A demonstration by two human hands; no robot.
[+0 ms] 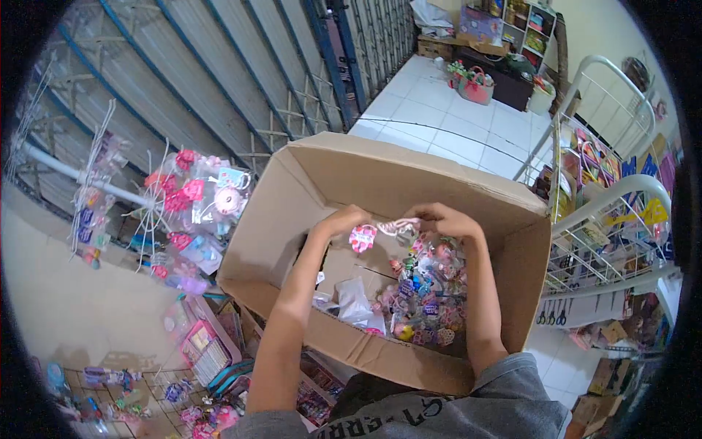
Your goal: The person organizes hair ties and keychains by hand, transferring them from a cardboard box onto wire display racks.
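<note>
Inside a large open cardboard box (417, 172), both of my hands are raised over its contents. A pink-and-white twisted strand (398, 227) stretches between them, its exact kind too small to make out. My left hand (345, 221) is closed at the strand's left end, where a pink-and-red tag (362, 238) hangs just below the fingers. My right hand (444, 221) pinches the other end. Below it lies a heap of small bagged trinkets (428, 293) in pink, blue and yellow. White plastic bags (355, 301) rest on the box floor to their left.
Bagged pink accessories (194, 190) hang from a rail at the left. A white wire rack (607, 249) with goods stands close on the right. Below left are pink trays (201, 340) and more small items. A folding metal gate (241, 66) runs behind the box.
</note>
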